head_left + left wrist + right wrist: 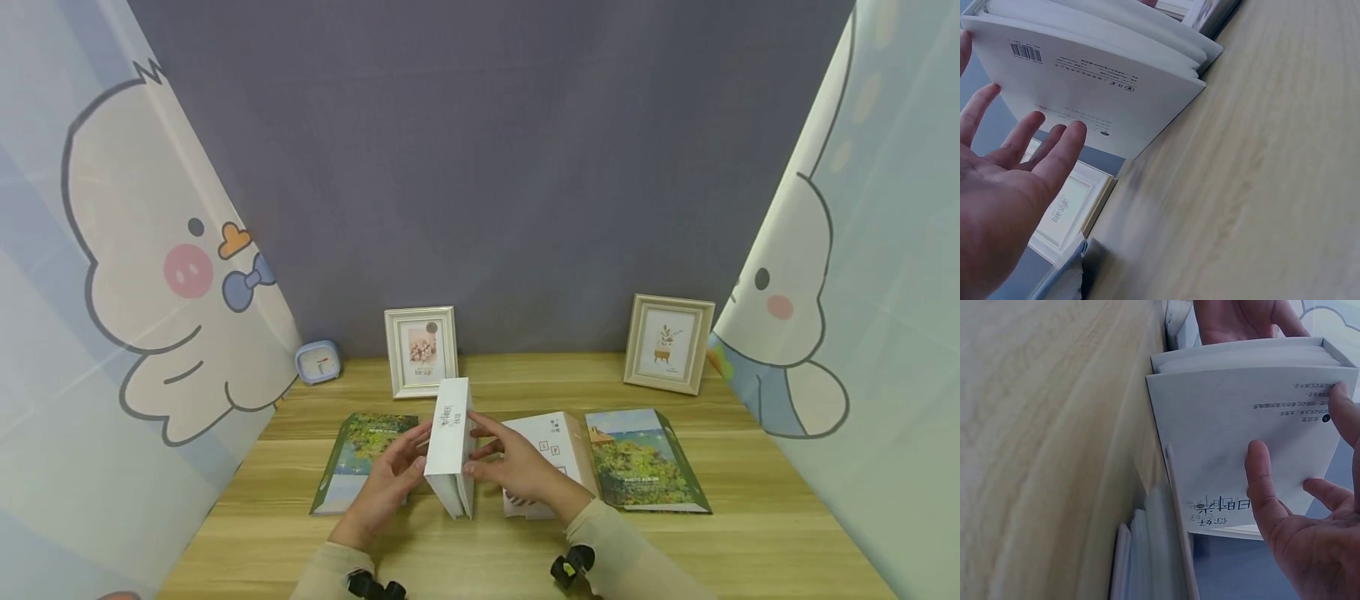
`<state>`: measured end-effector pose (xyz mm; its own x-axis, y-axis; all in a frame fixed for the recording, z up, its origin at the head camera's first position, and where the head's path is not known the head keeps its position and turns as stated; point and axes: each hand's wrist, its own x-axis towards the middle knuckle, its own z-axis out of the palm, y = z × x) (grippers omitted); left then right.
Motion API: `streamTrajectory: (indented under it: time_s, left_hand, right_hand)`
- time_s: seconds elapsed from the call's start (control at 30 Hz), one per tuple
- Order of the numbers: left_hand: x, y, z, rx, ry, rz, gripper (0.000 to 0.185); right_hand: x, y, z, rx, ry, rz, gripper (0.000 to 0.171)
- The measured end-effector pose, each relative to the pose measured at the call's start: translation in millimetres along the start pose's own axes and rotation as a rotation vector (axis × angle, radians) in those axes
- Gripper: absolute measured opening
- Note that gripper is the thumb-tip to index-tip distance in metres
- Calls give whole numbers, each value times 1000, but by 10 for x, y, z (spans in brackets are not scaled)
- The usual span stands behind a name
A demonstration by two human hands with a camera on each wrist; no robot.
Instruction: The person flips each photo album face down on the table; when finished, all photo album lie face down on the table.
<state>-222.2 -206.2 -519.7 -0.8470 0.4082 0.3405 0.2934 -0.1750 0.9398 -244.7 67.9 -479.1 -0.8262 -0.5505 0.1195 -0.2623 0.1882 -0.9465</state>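
A white album (447,429) stands upright between my two hands, its lettered spine facing up and its pages slightly fanned at the near end. My left hand (386,482) is at its left side, fingers spread; in the left wrist view the fingertips are right at the cover with the barcode (1025,52). On the opposite cover (1210,425), my right hand (517,462) touches with spread fingertips, its thumb near the spine edge. A colourful photo album (345,467) lies beside my left hand. Partly under my right hand lies another white album (536,429) with small printed drawings.
A second colourful photo album (641,467) lies at the right. Two picture frames (393,354) (633,342) stand at the back, with a small blue clock (318,362) at the back left. Behind the wooden table (480,567) hangs a grey curtain (495,183); printed curtains flank both sides.
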Motion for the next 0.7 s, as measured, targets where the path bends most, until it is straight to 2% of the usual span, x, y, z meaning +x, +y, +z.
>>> streamTrajectory:
  time_s: [0.27, 0.43, 0.7]
  left_hand:
    - [20, -35, 20, 54, -34, 49, 57]
    - [45, -34, 59, 97, -50, 45, 61]
    - [79, -23, 123, 71, -88, 45, 66]
  right_hand:
    - [-24, -61, -46, 17, -15, -13, 84]
    - [-41, -75, -74, 45, -43, -21, 85]
    - [-79, -57, -112, 86, -61, -37, 88]
